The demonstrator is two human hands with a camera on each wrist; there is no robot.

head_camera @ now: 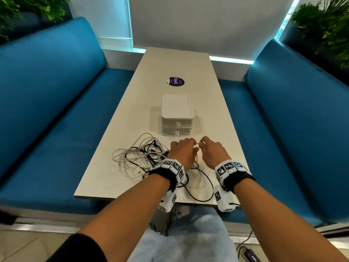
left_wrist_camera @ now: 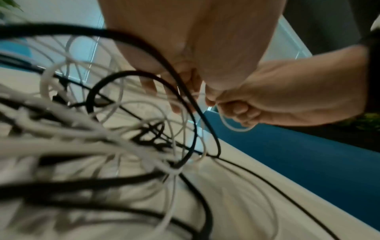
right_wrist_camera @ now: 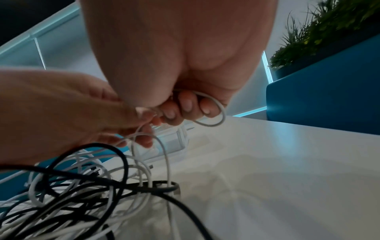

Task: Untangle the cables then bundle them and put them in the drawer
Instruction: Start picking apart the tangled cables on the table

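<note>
A tangle of white and black cables (head_camera: 143,157) lies on the near part of the pale table (head_camera: 179,69), left of and under my hands. My left hand (head_camera: 184,148) and right hand (head_camera: 206,147) meet just in front of the drawer unit, both pinching the same thin white cable (head_camera: 197,143). In the right wrist view that white cable (right_wrist_camera: 213,110) loops round my curled right fingers (right_wrist_camera: 185,105). In the left wrist view the left hand (left_wrist_camera: 180,84) pinches it where black cable loops (left_wrist_camera: 144,78) hang close. The white two-drawer unit (head_camera: 177,115) stands behind, both drawers closed.
A purple round sticker (head_camera: 175,81) sits on the table beyond the drawers. Blue bench seats (head_camera: 56,110) flank the table on both sides, with plants (head_camera: 324,25) behind them. A black cable loop (head_camera: 200,193) reaches the table's near edge.
</note>
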